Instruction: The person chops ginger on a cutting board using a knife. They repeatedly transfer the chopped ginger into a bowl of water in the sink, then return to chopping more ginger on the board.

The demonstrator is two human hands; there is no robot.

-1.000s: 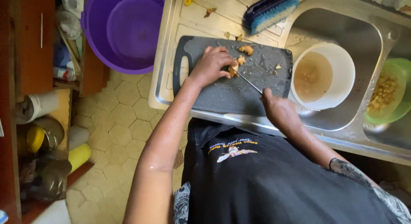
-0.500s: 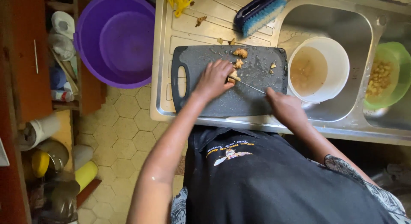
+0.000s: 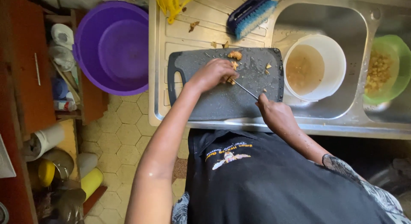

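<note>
**Knife angled toward the pinned piece**

The right hand (image 3: 276,114) grips a knife (image 3: 245,89), blade running toward ten o'clock. The left hand (image 3: 214,73) is curled over a brown food piece (image 3: 230,80) mid-cutting board (image 3: 222,100), nearer than the right.

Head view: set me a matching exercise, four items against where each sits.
Items:
1. scrub brush
2. white bucket
3. green bowl
4. purple basin

Places:
A. on the floor, left of the counter
B. in the sink next to the cutting board
C. on the ribbed drainboard above the cutting board
D. at the right edge of the picture, in the second sink

Pairs: 1-C, 2-B, 3-D, 4-A
</note>
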